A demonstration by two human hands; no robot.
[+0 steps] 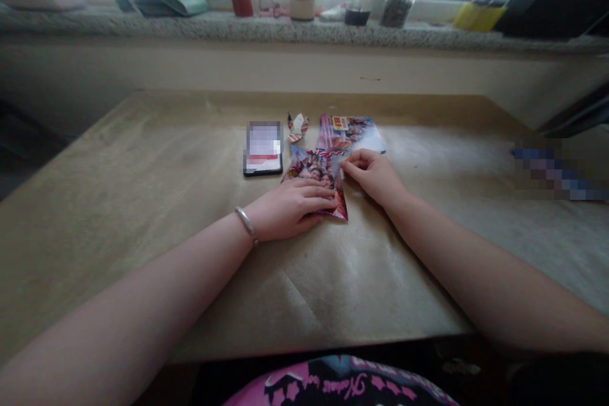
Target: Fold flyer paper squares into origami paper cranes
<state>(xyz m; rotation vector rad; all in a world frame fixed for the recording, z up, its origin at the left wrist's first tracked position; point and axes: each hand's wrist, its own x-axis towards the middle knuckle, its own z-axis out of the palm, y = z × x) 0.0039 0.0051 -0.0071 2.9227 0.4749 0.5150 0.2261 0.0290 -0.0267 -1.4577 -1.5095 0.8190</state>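
Observation:
My left hand (304,203), with a silver bangle at its wrist, lies flat on a colourful printed packet (304,163). The fingers stretch over the packet's lower half and hide part of its picture. At the right edge of this packet, my right hand (373,174) is closed in a pinch. A small orange-yellow bit shows by the fingertips, too small to name. Just beyond the hands lies a second printed packet (354,133) with a yellow and red label. A crumpled, striped piece of wrapper (298,128) sits left of it.
A dark-edged phone or tablet (263,171), its screen blurred out, lies left of the packets on the table (143,203). A blurred bluish item (547,168) is at the far right. Behind the table, the stone windowsill (266,28) carries bottles, a pouch and a dark bag.

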